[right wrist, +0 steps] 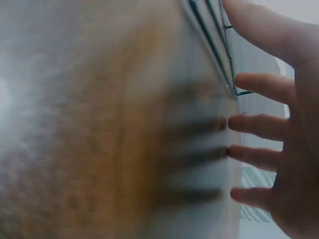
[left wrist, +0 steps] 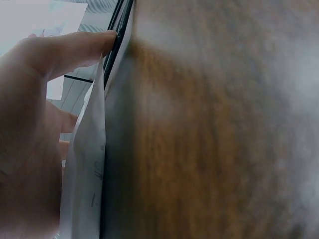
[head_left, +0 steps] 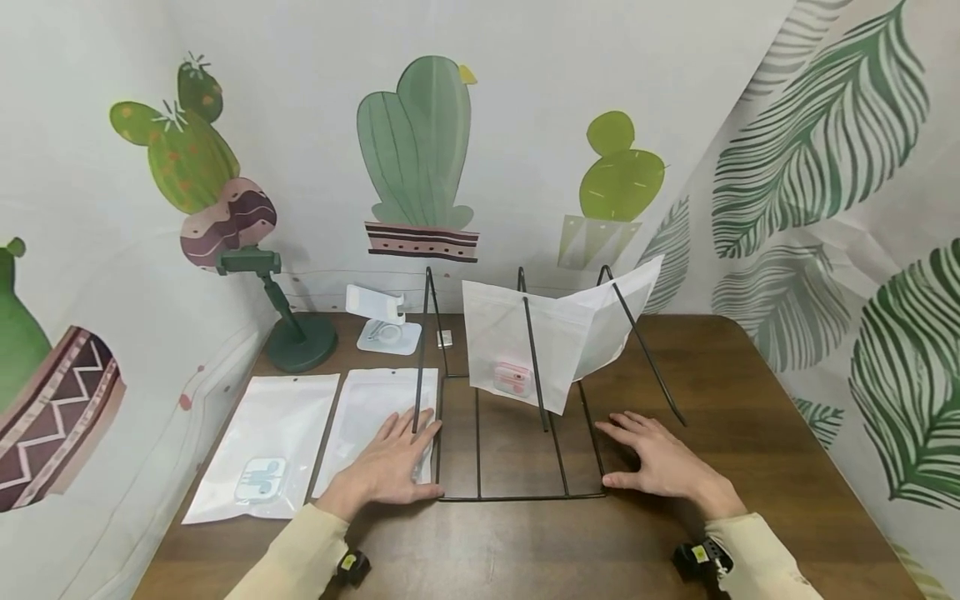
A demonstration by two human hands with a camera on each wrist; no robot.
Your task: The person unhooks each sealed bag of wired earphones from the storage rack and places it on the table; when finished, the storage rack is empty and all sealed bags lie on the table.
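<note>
A black wire rack (head_left: 521, 499) with slanted prongs stands on the wooden table. My left hand (head_left: 386, 467) lies spread at its front left corner, with the thumb (left wrist: 94, 45) touching the wire. Under that hand is part of a white pouch (head_left: 378, 396). At the rack's right side, my right hand (head_left: 663, 458) has its fingers apart and its thumb against the front right corner. Between the prongs lean two white pouches; the nearer pouch (head_left: 491, 333) shows a pink earphone case (head_left: 513, 378) through its front, and the other pouch (head_left: 637, 292) tilts to the right.
Farther left lies another white pouch (head_left: 292, 417) with white earphones in a case (head_left: 260, 480). Behind are a dark green phone stand (head_left: 302, 343) and a white folding stand (head_left: 388, 337). A small white packet (head_left: 445, 338) sits near the rack's back. A printed cloth backdrop (head_left: 525, 50) surrounds the table.
</note>
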